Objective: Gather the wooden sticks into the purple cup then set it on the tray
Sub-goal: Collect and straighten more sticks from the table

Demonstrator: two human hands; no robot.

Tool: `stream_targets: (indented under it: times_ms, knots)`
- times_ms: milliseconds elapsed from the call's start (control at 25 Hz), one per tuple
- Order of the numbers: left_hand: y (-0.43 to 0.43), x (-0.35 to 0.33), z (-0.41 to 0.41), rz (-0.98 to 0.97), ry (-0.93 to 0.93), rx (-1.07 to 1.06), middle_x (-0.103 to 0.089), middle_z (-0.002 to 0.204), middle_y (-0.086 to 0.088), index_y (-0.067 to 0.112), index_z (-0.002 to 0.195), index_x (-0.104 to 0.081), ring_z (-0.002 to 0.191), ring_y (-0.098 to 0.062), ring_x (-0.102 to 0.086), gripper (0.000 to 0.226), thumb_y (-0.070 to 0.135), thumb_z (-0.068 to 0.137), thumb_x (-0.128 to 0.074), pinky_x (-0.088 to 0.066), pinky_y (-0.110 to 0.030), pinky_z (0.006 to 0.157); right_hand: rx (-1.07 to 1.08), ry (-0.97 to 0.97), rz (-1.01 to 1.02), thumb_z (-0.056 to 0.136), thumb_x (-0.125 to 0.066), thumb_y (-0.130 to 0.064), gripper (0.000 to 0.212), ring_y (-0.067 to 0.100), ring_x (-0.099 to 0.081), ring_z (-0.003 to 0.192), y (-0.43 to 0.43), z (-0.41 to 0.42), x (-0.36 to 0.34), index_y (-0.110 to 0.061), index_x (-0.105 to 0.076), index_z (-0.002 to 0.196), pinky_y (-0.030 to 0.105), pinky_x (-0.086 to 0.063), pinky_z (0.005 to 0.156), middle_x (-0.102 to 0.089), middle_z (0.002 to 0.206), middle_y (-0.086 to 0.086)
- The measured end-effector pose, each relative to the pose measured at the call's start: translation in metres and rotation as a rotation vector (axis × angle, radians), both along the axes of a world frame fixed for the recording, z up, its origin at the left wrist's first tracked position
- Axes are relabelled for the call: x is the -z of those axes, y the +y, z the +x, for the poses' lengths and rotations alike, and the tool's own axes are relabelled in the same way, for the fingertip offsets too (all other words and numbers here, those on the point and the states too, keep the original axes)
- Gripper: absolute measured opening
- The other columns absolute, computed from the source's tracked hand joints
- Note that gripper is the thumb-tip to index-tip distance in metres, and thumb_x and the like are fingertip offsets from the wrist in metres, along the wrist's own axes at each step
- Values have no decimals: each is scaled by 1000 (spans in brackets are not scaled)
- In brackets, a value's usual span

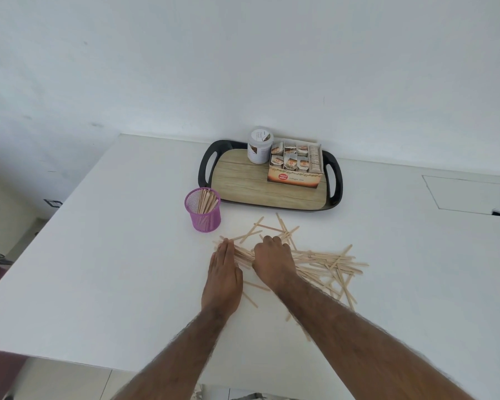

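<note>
Flat left hand point(224, 269) butts the ends of a bundle of sticks point(244, 256) clasped by the curled right hand point(272, 261); a loose clasp could scatter them before the cup point(203, 210), just near-left of the tray point(237, 180).

White table point(98, 255), white wall point(243, 67)

At the right hand point(272, 262), fingers curled under, tips hidden. Part of the wooden sticks point(324, 261) lay covered beneath it and the left hand point(223, 272). Both forearms ran off the view at 6 o'clock. At 12 o'clock, jar point(259, 150) label too small to read; tray point(243, 180) far rim hidden behind it.
</note>
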State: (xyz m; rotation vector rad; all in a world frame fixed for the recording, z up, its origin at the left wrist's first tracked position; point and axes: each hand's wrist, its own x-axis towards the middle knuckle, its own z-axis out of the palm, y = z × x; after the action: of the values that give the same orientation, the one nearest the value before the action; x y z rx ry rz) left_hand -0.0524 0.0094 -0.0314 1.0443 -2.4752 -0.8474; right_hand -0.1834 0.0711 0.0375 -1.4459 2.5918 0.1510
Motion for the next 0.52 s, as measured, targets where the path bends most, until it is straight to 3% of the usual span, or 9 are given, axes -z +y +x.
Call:
stream_targets:
  times_ms: [280,520]
  knots:
    - [0,3,2,75,36,-37,-7,171,13,30,163,-6,151,5,1,63,23,108,-34,-4,-20,121,-27,-35,-52,94,-55,-9,21,29,-52,112,3,-4,2,-7,-67,110,42,-48,89,-62,113,11]
    - [-5,-3,2,128,203,-159,-9,171,11,29,163,-9,156,-4,-8,61,29,106,-30,-11,-27,122,-13,-195,-147,93,-55,-18,17,28,-54,105,13,-26,-11,-9,-69,93,41,-50,84,-67,98,10]
